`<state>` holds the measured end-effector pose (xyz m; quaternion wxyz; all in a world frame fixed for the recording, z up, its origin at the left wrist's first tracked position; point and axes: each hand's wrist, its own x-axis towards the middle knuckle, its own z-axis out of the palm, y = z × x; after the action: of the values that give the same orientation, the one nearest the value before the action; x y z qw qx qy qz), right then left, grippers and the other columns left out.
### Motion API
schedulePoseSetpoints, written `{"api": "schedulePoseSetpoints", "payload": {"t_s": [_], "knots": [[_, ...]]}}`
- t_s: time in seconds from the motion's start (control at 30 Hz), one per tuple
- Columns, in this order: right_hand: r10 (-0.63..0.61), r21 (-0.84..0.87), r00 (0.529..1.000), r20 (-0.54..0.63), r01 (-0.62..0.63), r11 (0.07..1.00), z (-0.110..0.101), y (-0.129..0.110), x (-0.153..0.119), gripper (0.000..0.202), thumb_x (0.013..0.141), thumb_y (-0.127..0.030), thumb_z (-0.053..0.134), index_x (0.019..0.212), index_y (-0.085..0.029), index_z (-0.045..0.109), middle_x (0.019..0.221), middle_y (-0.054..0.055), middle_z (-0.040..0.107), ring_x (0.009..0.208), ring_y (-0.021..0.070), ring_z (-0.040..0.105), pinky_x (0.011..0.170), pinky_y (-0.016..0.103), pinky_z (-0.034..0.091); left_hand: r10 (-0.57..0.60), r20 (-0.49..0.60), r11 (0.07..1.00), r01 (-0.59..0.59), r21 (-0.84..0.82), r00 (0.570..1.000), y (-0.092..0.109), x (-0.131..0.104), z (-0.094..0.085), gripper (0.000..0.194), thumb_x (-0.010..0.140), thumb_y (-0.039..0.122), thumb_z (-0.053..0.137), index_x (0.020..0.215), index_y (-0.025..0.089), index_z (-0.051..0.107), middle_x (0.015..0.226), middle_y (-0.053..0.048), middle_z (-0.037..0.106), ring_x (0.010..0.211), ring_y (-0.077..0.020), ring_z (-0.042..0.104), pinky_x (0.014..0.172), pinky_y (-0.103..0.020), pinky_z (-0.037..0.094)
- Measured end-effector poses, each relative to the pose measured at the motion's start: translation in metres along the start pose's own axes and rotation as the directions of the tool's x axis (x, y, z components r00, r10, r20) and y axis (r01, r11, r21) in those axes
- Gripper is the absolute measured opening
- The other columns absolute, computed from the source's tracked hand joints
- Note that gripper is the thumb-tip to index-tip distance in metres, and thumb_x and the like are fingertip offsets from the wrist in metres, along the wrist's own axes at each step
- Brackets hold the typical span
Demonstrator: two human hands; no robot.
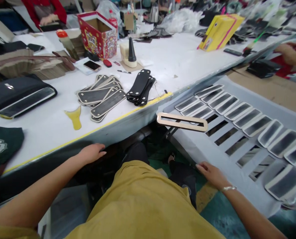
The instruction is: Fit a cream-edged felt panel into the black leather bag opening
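Note:
My left hand (91, 153) hangs beside the front edge of the white table (50, 132), thumb and fingers apart, holding nothing. Low by the near side of a grey slotted plastic crate (200, 149) is my right hand (211, 174), fingers loosely extended and empty; whether it touches the crate I cannot tell. Dark strips with pale borders (257, 124) lie in rows on the crate. A beige oblong frame (182, 122) juts over its left corner. Nearer my left hand on the table are grey snap-studded straps (108, 103), black straps (141, 86) and a yellow scraper-like piece (74, 118).
A black bag (21, 94) and a dark green cap (3, 149) lie on the left. Farther back stand a red patterned box (96, 35), a phone (92, 65), a black cone (131, 51) and a yellow box (221, 31). Other people's hands (49, 20) show at the far edges.

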<state>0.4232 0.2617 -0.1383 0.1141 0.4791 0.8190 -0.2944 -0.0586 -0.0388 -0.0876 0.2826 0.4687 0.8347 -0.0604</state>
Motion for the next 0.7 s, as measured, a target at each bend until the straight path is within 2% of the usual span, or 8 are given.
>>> {"api": "schedulePoseSetpoints", "payload": {"t_s": [0.1,0.17,0.2,0.3,0.37,0.47,0.6,0.7], "knots": [[-0.217,0.321,0.949,0.23,0.136,0.937,0.037,-0.022,-0.019,0.042,0.078,-0.052,0.049,0.104,-0.02,0.059,0.1,0.009,0.065,0.088,0.0221,0.061,0.076,0.032,0.046,0.004,0.041,0.998,-0.002,-0.061,0.999,-0.001,-0.018,0.01,0.043,0.082,0.041,0.045,0.113,0.017,0.061,0.116,-0.013,0.063,0.102,-0.0284,0.059,0.088,-0.036,0.043],[-0.361,0.358,0.83,0.426,0.212,0.909,0.054,-0.031,-0.019,0.032,0.077,-0.049,0.051,0.086,-0.019,0.061,0.085,0.005,0.066,0.077,0.0198,0.06,0.067,0.029,0.045,0.042,0.108,0.993,-0.03,-0.11,0.993,0.003,-0.031,0.026,0.039,0.079,0.04,0.05,0.109,0.02,0.064,0.113,-0.01,0.065,0.099,-0.0256,0.061,0.087,-0.032,0.044],[-0.358,0.322,0.822,0.443,0.227,0.919,0.055,-0.031,-0.013,0.031,0.079,-0.048,0.049,0.076,-0.019,0.06,0.076,0.004,0.064,0.071,0.0189,0.058,0.064,0.029,0.044,0.067,0.146,0.99,-0.047,-0.131,0.987,0.005,-0.037,0.035,0.037,0.076,0.04,0.054,0.106,0.022,0.065,0.109,-0.009,0.067,0.097,-0.0247,0.062,0.085,-0.03,0.046],[-0.091,0.134,0.989,0.116,0.075,0.988,0.027,-0.021,0.025,0.035,0.083,-0.045,0.038,0.072,-0.019,0.057,0.068,0.004,0.061,0.067,0.0188,0.055,0.067,0.032,0.042,0.117,0.204,0.986,-0.09,-0.138,0.972,0.005,-0.048,0.05,0.037,0.071,0.039,0.058,0.102,0.021,0.068,0.104,-0.01,0.069,0.095,-0.0273,0.064,0.084,-0.033,0.048],[0.038,0.081,0.999,-0.034,-0.035,0.996,-0.001,-0.009,0.049,0.032,0.084,-0.039,0.037,0.069,-0.018,0.056,0.068,0.006,0.061,0.067,0.02,0.055,0.069,0.035,0.041,0.104,0.114,0.99,-0.092,-0.106,0.988,0.001,-0.043,0.049,0.04,0.074,0.04,0.052,0.106,0.02,0.067,0.114,-0.012,0.065,0.105,-0.0287,0.06,0.093,-0.038,0.045],[0.063,0.114,0.996,-0.059,-0.056,0.992,-0.018,-0.003,0.069,0.019,0.076,-0.032,0.051,0.067,-0.017,0.059,0.069,0.005,0.063,0.069,0.0201,0.057,0.069,0.034,0.042,0.107,-0.199,0.985,-0.131,-0.115,0.974,-0.004,-0.023,0.031,0.042,0.081,0.049,0.043,0.109,0.026,0.063,0.116,-0.007,0.064,0.109,-0.0256,0.059,0.099,-0.037,0.043],[0.062,0.207,0.995,-0.073,-0.046,0.977,0.013,-0.021,0.095,0.026,0.068,-0.033,0.066,0.088,-0.017,0.065,0.081,0.005,0.067,0.076,0.0199,0.062,0.073,0.032,0.047,0.192,-0.643,0.959,-0.282,-0.038,0.741,0.0,0.001,-0.009,0.036,0.082,0.05,0.041,0.111,0.036,0.056,0.11,-0.001,0.065,0.107,-0.0238,0.058,0.104,-0.039,0.039],[0.072,0.276,0.992,-0.107,-0.039,0.96,0.034,-0.043,0.124,0.042,0.063,-0.031,0.072,0.102,-0.016,0.063,0.093,0.009,0.067,0.085,0.0232,0.064,0.079,0.036,0.049,0.289,-0.752,0.942,-0.316,0.113,0.593,-0.002,0.018,-0.033,0.048,0.082,0.046,0.048,0.129,0.05,0.037,0.121,0.006,0.059,0.112,-0.0219,0.055,0.108,-0.041,0.036]]}}
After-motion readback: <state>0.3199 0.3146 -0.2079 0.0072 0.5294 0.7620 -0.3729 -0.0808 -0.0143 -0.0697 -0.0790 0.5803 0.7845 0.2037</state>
